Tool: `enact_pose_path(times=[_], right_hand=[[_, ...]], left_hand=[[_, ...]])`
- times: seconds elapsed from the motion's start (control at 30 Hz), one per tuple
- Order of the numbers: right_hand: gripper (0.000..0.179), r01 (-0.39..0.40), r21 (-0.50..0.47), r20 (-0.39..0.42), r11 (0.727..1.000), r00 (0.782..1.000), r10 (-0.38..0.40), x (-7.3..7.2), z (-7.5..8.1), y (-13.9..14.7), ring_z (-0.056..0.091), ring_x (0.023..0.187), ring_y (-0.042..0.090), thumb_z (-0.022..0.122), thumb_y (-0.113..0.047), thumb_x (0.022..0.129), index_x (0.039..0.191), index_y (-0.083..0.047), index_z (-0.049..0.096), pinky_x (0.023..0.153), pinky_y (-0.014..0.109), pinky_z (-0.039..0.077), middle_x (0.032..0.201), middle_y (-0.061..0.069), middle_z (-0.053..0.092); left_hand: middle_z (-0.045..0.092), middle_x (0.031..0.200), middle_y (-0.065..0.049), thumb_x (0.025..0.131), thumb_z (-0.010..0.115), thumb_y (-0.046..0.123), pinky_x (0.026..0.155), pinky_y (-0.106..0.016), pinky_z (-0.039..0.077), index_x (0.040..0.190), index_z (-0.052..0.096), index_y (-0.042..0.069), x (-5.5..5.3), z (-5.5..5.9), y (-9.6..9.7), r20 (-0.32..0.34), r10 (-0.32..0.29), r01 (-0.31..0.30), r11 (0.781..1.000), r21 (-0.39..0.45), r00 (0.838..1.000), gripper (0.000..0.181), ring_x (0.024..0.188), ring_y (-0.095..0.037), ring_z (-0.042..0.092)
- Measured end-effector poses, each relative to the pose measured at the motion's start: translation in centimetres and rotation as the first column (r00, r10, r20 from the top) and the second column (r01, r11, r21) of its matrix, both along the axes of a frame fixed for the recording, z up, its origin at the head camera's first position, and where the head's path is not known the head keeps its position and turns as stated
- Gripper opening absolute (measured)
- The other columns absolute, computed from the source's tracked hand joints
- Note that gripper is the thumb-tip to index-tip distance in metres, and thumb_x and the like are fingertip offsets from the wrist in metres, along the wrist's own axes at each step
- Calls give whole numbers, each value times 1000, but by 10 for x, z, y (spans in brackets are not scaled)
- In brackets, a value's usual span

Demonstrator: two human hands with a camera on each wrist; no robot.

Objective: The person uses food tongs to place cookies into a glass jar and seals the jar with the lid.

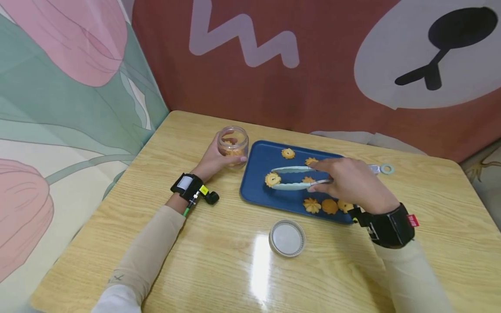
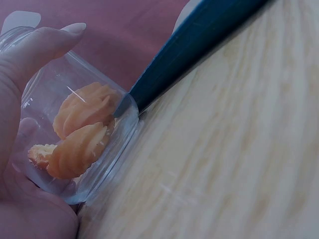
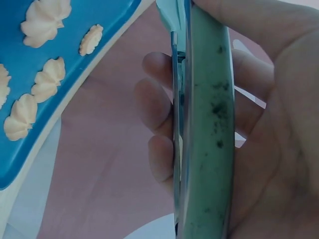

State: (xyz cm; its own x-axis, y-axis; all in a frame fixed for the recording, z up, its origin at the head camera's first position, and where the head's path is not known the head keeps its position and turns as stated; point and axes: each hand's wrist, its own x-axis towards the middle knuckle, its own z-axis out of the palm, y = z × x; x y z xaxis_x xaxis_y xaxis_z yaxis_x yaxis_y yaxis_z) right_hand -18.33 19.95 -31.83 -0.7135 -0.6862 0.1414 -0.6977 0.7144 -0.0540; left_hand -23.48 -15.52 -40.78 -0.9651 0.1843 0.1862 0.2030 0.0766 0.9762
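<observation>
My left hand [image 1: 213, 161] grips a clear jar [image 1: 233, 148] on the table, left of a blue tray [image 1: 254, 191]. Several cookies [image 2: 82, 149] lie in the bottom of that jar. Over the tray, my right hand [image 1: 346, 182] holds a pair of tongs [image 1: 291, 186] with light green tips and handle. The tips point left and stand apart, beside a cookie [image 1: 272, 179]; whether they touch it, I cannot tell. More cookies [image 1: 312, 205] lie on the tray, some partly hidden by the right hand and the tongs. In the right wrist view the tongs' green handle [image 3: 212, 119] crosses the palm.
A round lid [image 1: 287, 238] lies on the wooden table [image 1: 219, 261] in front of the tray. Behind the table's far edge stands a painted wall [image 1: 274, 95], with another wall [image 1: 78, 113] on the left.
</observation>
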Motion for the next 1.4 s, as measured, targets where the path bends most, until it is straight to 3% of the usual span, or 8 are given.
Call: enact_pose_path(times=[0.13, 0.27, 0.4, 0.5, 0.73, 0.93, 1.23, 1.4], right_hand=[[57, 3, -13, -3, 1000, 1000, -3, -2, 3, -3, 65, 78, 16, 75, -49, 74, 119, -16, 65, 55, 38, 55, 107, 4, 70], [57, 21, -24, 8, 999, 1000, -21, -5, 7, -8, 60, 65, 9, 74, -50, 74, 119, -17, 65, 48, 32, 51, 90, 0, 72], [55, 26, -40, -8, 999, 1000, -27, -9, 11, -12, 58, 62, 8, 76, -46, 74, 119, -17, 65, 46, 30, 47, 92, 1, 71], [55, 24, -56, -21, 998, 999, -25, -11, 14, -13, 60, 66, 10, 78, -43, 74, 119, -15, 65, 49, 32, 49, 104, 4, 70], [60, 54, -94, -23, 994, 998, -56, -21, 24, -19, 59, 66, 12, 74, -50, 75, 121, -13, 64, 54, 35, 52, 102, 5, 69], [63, 30, -139, -32, 990, 999, -35, -31, 33, -30, 55, 58, 8, 69, -56, 75, 121, -13, 63, 53, 32, 48, 99, 4, 69], [62, 31, -167, -38, 985, 999, -38, -40, 41, -62, 58, 73, 15, 72, -52, 76, 122, -13, 63, 58, 36, 52, 105, 7, 69], [69, 53, -150, -12, 987, 998, -55, -43, 43, -79, 57, 75, 13, 64, -63, 74, 124, -14, 62, 56, 33, 52, 101, 4, 69]], left_hand=[[41, 134, -25, 72, 82, 11, 93, -43, 38, 137, 33, 27, 0, 0, 1, 9, 1, -1, 1000, -8, 1000, 82, 111, -21, 51], [41, 135, -25, 72, 82, 11, 94, -44, 39, 137, 33, 27, 1, 0, 1, 13, -1, 1, 1000, -4, 1000, 83, 110, -21, 51], [41, 134, -25, 72, 83, 13, 96, -45, 38, 137, 34, 28, 2, -2, 0, 11, 3, -3, 1000, -1, 1000, 83, 111, -21, 51], [42, 134, -24, 71, 84, 16, 97, -46, 37, 137, 34, 29, 0, -5, -1, 9, 0, 0, 1000, 3, 1000, 84, 112, -21, 50], [44, 133, -19, 68, 86, 25, 96, -47, 37, 137, 34, 33, -13, -22, -2, -2, 4, -4, 1000, -13, 1000, 87, 111, -19, 50], [46, 132, -16, 66, 87, 25, 94, -48, 36, 135, 35, 35, -16, -27, -3, -25, 0, 0, 1000, -20, 1000, 87, 113, -18, 48], [47, 128, -11, 66, 87, 20, 93, -44, 39, 136, 34, 36, -17, -27, -4, -24, -16, 17, 1000, 7, 1000, 89, 111, -19, 49], [45, 132, -6, 66, 87, 20, 98, -47, 35, 137, 33, 36, -17, -25, -4, -41, -33, 33, 999, -1, 999, 90, 116, -17, 45]])
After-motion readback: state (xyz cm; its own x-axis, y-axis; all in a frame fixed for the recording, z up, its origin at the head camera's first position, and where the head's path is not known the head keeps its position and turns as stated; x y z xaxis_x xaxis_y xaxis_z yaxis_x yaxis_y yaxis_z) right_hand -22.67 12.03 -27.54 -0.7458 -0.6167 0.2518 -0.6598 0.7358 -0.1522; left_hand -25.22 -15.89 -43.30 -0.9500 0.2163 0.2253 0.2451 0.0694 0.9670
